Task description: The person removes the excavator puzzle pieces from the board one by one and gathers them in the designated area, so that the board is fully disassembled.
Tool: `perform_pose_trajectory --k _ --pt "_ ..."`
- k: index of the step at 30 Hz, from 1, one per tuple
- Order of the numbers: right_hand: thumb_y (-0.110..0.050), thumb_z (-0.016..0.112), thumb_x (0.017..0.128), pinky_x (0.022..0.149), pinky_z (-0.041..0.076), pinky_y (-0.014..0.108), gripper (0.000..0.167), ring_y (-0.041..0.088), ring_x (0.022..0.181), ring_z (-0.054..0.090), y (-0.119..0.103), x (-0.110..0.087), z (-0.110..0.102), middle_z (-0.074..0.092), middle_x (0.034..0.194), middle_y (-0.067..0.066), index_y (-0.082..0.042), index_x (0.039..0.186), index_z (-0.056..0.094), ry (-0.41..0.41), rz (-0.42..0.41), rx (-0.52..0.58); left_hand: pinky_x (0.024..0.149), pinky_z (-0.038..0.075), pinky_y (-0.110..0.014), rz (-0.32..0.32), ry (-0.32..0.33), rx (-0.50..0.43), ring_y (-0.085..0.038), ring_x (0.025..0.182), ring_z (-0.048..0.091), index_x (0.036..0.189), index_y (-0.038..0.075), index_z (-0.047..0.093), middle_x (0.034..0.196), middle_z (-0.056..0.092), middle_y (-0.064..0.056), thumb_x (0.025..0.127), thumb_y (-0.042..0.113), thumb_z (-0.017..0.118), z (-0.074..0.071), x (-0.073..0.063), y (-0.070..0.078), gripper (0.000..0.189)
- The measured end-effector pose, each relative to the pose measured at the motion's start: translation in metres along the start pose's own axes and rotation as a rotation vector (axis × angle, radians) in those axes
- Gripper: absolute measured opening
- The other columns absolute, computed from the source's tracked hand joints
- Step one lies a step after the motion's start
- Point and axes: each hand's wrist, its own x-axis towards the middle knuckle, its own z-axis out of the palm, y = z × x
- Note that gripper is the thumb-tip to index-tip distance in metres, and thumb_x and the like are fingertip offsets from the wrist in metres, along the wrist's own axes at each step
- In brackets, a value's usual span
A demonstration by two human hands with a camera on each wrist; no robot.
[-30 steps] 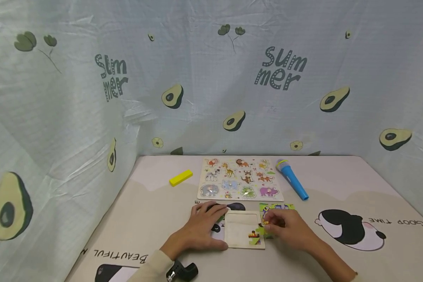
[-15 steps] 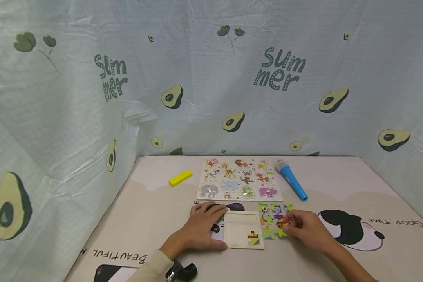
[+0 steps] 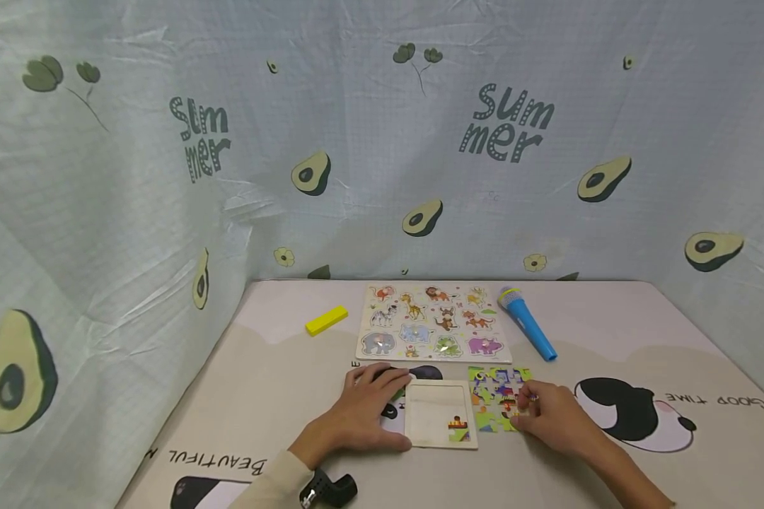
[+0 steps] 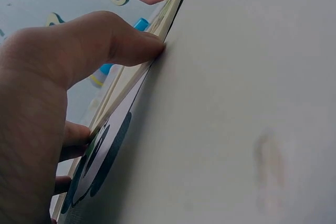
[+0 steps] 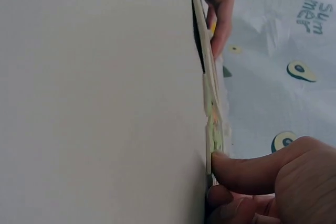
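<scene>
In the head view my left hand (image 3: pixel 368 410) holds the left side of a shallow wooden puzzle tray (image 3: pixel 429 417). Its thumb lies at the near left corner and its fingers at the far left one; in the left wrist view the thumb (image 4: pixel 134 45) presses the tray's edge. A few joined jigsaw pieces (image 3: pixel 458 428) sit in the tray's near right corner. Just right of the tray lies a colourful block of jigsaw pieces (image 3: pixel 493 396). At its right edge my right hand (image 3: pixel 554 417) pinches a jigsaw piece, mostly hidden by the fingers.
Behind the tray lies an animal peg board (image 3: pixel 433 324). A blue toy microphone (image 3: pixel 528 325) is to its right and a yellow block (image 3: pixel 327 321) to its left. A black device (image 3: pixel 328 490) is by my left wrist. Printed curtains (image 3: pixel 369 141) enclose the table.
My right hand has moved right, from the tray's right edge to the right edge of the jigsaw block. The block's near right part now looks fuller. My left hand and the tray have stayed put.
</scene>
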Motion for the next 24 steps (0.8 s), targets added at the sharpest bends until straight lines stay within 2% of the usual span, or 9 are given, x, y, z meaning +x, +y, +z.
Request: perform_pose_trajectory --k 5,14,19,24 --pt "-0.019 0.084 0.08 0.049 0.034 0.026 0.025 0.015 0.057 0.048 0.001 0.0 0.0 0.05 0.062 0.0 -0.012 0.083 0.06 -0.003 0.016 -0.019 0.115 0.017 -0.058 0.0 -0.001 0.001 -0.025 0.149 0.025 0.155 0.026 0.043 0.159 0.039 0.01 0.074 0.069 0.07 0.0 0.0 0.0 0.096" --pt "-0.021 0.083 0.081 0.052 0.035 0.026 0.025 0.015 0.06 0.049 0.002 -0.001 -0.002 0.051 0.063 -0.001 -0.013 0.084 0.06 0.005 -0.005 -0.027 0.114 0.018 -0.058 0.004 -0.001 -0.003 -0.025 0.148 0.025 0.155 0.025 0.043 0.159 0.038 0.01 0.074 0.069 0.07 0.0 0.0 0.0 0.097" --pt "-0.018 0.081 0.082 0.052 0.036 0.025 0.02 0.015 0.061 0.049 -0.007 -0.002 0.0 0.051 0.064 -0.001 -0.013 0.084 0.062 0.027 -0.011 0.0 0.114 0.018 -0.058 0.006 -0.004 -0.004 -0.025 0.147 0.027 0.155 0.026 0.043 0.159 0.038 0.01 0.074 0.07 0.069 0.002 -0.001 -0.001 0.096" --pt "-0.012 0.08 0.084 0.053 0.04 0.024 0.018 0.012 0.063 0.049 -0.026 -0.001 0.007 0.053 0.068 -0.003 -0.012 0.084 0.062 0.031 -0.111 0.053 0.114 0.018 -0.059 0.014 0.003 -0.003 -0.025 0.147 0.027 0.155 0.025 0.043 0.159 0.038 0.009 0.075 0.071 0.069 0.002 0.0 -0.002 0.096"
